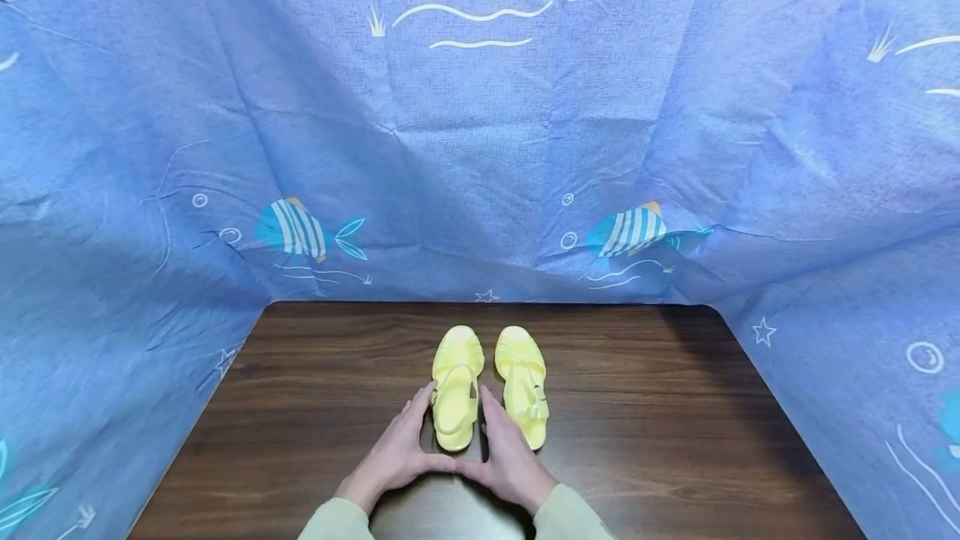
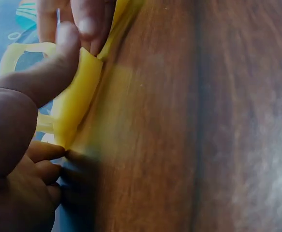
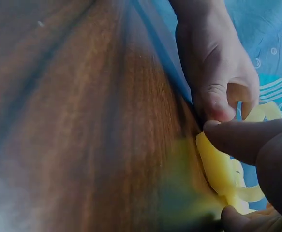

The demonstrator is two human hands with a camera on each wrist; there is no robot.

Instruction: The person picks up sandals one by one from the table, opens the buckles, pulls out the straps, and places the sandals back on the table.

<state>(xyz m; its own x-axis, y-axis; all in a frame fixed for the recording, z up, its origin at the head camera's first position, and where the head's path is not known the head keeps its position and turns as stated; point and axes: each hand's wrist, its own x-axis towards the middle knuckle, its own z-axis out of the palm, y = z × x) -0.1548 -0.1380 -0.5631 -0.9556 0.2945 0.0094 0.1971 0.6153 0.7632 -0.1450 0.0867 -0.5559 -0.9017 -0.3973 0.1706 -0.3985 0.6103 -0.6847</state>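
Two yellow sandals lie side by side, toes pointing away, on a dark wooden table [image 1: 637, 407]. Both hands close round the heel end of the left sandal [image 1: 455, 382]. My left hand [image 1: 411, 440] lies along its left side and my right hand [image 1: 504, 440] along its right, in the gap to the right sandal [image 1: 522, 377]. The thumbs meet behind the heel. In the left wrist view the left hand [image 2: 58, 63] pinches the sandal's [image 2: 75, 101] edge. In the right wrist view my right hand's thumb [image 3: 247, 137] presses on the sandal [image 3: 218, 169] beside the left hand [image 3: 213, 82].
A blue cloth [image 1: 480, 148] printed with fish hangs behind the table and down both sides. Bare wood spreads left and right of the sandals. Pale green sleeves [image 1: 341, 523] show at the bottom edge.
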